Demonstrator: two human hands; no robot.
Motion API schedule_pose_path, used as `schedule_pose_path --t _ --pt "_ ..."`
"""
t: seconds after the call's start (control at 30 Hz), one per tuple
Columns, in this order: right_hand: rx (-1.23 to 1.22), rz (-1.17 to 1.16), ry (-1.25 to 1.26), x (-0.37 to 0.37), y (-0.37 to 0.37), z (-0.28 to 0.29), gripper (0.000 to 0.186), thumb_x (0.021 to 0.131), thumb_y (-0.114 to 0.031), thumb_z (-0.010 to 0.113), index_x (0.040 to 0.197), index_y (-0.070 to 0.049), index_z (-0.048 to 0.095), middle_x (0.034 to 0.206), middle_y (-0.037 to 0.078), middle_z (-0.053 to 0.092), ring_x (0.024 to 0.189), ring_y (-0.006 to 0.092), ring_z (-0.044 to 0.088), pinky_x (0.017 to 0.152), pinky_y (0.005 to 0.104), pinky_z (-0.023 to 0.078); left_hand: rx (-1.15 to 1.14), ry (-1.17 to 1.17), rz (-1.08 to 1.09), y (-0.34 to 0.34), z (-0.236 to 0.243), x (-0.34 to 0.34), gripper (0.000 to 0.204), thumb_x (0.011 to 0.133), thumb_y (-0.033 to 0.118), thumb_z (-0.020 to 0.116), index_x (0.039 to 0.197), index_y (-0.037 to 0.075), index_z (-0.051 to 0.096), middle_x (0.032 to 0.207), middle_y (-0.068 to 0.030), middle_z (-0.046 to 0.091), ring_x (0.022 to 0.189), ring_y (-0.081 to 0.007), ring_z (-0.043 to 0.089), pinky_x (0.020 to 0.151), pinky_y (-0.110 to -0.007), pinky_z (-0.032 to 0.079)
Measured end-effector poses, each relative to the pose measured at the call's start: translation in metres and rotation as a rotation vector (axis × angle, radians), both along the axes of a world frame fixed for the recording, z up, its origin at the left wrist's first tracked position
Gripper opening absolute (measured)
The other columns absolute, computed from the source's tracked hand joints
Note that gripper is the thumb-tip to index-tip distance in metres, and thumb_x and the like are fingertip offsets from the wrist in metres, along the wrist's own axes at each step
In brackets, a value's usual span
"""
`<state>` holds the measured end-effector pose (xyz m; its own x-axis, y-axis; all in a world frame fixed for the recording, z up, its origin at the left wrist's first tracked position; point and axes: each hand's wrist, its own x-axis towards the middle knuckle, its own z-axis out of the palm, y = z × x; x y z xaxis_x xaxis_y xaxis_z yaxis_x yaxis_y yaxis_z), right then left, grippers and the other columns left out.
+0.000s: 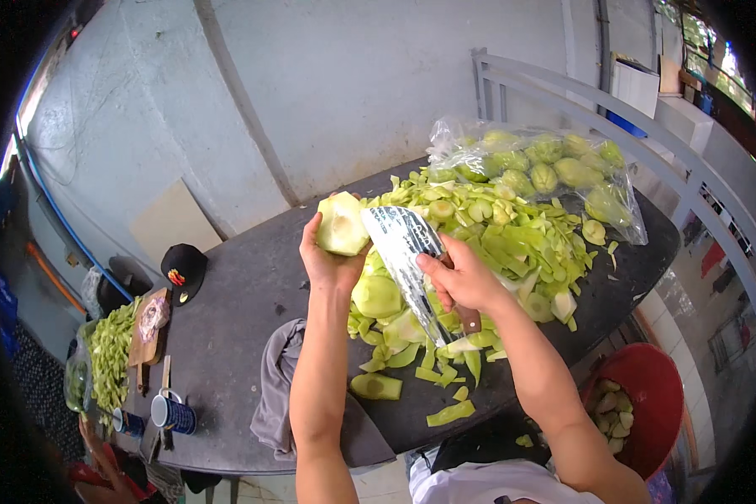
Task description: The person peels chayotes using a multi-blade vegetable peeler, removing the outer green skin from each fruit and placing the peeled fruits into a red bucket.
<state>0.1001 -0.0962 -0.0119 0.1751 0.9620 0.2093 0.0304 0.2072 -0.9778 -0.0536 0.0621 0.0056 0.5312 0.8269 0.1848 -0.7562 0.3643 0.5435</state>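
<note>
My left hand (pixel 328 262) holds up a pale green peeled fruit piece (pixel 342 223) above the dark table (pixel 235 311). My right hand (pixel 460 277) grips a broad cleaver (pixel 405 252) by its handle, the blade slanting up toward the fruit. Below both hands lies a big heap of green peels and cut pieces (pixel 496 235). A whole peeled fruit (pixel 376 296) rests just under my left wrist.
A clear plastic bag of whole green fruits (pixel 546 164) lies at the table's far right. A red bowl with cut pieces (pixel 638 403) sits low right. A grey cloth (pixel 277 386), a black cap (pixel 183 267), tin cups (pixel 170 413), a cutting board (pixel 147 329) and a bag of peels (pixel 105 353) stand left.
</note>
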Motion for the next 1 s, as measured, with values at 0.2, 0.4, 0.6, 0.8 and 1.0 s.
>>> schedule_pose_path --t 0.2,0.4,0.6,0.8,1.0 --pt "0.009 -0.015 -0.061 0.005 -0.002 0.0 0.02 0.1 -0.021 0.058 0.103 -0.002 0.054 0.057 0.001 0.051 0.041 0.0095 0.049 0.039 0.0297 0.044 0.219 -0.053 -0.181 -0.001 0.004 -0.007 0.056 0.082 0.032 0.058 0.133 0.01 0.052 0.13 -0.0166 0.059 0.122 -0.0303 0.055 0.106 -0.045 0.042" --pt "0.008 -0.056 -0.095 0.007 -0.004 0.001 0.019 0.099 -0.02 0.059 0.106 -0.002 0.057 0.055 0.0 0.05 0.042 0.0088 0.048 0.039 0.029 0.043 0.256 -0.035 -0.132 -0.004 0.006 -0.005 0.052 0.087 0.037 0.06 0.132 0.011 0.053 0.129 -0.0163 0.058 0.119 -0.0299 0.057 0.103 -0.045 0.045" --pt "0.055 -0.074 -0.123 0.011 -0.003 -0.003 0.02 0.098 -0.021 0.06 0.106 -0.003 0.058 0.054 -0.002 0.051 0.042 0.008 0.048 0.04 0.0279 0.041 0.319 -0.024 -0.129 -0.008 0.009 -0.004 0.052 0.089 0.038 0.06 0.131 0.009 0.053 0.127 -0.0166 0.059 0.118 -0.03 0.057 0.103 -0.043 0.045" --pt "0.082 -0.095 -0.092 0.013 -0.004 -0.003 0.023 0.097 -0.022 0.062 0.108 -0.002 0.058 0.054 -0.001 0.051 0.04 0.0083 0.048 0.04 0.028 0.041 0.297 -0.001 -0.111 -0.016 0.012 -0.003 0.054 0.088 0.037 0.06 0.133 0.008 0.052 0.125 -0.016 0.061 0.118 -0.0297 0.058 0.103 -0.043 0.046" --pt "0.092 -0.068 -0.133 0.013 -0.003 -0.002 0.023 0.099 -0.021 0.06 0.108 -0.001 0.054 0.055 -0.003 0.048 0.038 0.0065 0.044 0.037 0.0262 0.041 0.305 -0.003 -0.105 -0.018 0.012 -0.004 0.054 0.087 0.036 0.06 0.133 0.009 0.052 0.125 -0.0157 0.061 0.118 -0.0289 0.058 0.102 -0.042 0.047"
